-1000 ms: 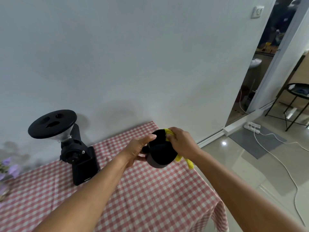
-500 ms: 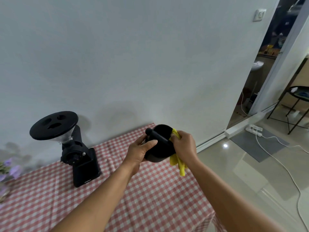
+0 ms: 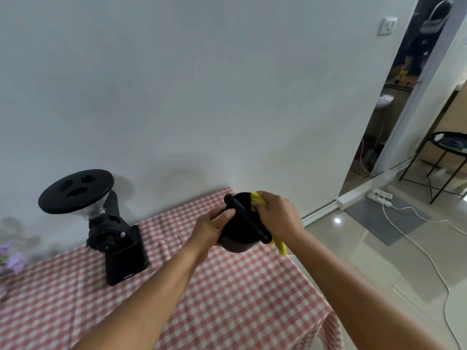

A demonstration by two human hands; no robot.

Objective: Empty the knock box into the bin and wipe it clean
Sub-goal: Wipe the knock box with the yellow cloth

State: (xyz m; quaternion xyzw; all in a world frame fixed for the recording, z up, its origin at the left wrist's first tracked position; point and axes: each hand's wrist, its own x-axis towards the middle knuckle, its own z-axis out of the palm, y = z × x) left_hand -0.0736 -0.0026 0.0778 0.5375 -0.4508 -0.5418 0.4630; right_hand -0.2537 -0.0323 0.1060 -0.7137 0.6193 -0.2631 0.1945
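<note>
- left hand (image 3: pixel 212 229) grips the side of the knock box (image 3: pixel 235 236), fingers wrapped round the wall, thumb up by the rim; judged a bracing hold so the box doesn't spin while it's rubbed
- right hand (image 3: pixel 276 215) is closed on a yellow cloth (image 3: pixel 256 198), pressing it over the far rim of the knock box; fingertips hidden under the cloth, and a loose tail of cloth hangs below the wrist
- knock box is held up in the air in both hands, not resting on anything, with its mouth tipped toward the person, probably so the inside can be seen and reached
- black bar (image 3: pixel 246 218) runs across the mouth of the knock box; the cloth works the gap on its far side
- inside of the knock box is too dark to tell whether grounds are left; step judged as wiping
- table (image 3: pixel 227 299) with a red check cover lies below the knock box
- black grinder (image 3: pixel 111 233) stands on the table well to the left of the knock box, against the wall
- purple flowers (image 3: pixel 12 258), blurred, further left of the knock box than the grinder
- power strip (image 3: pixel 379 197) and white cable on the floor, well to the right of the knock box
- black stool (image 3: pixel 447 147) further right still
- no bin in view
</note>
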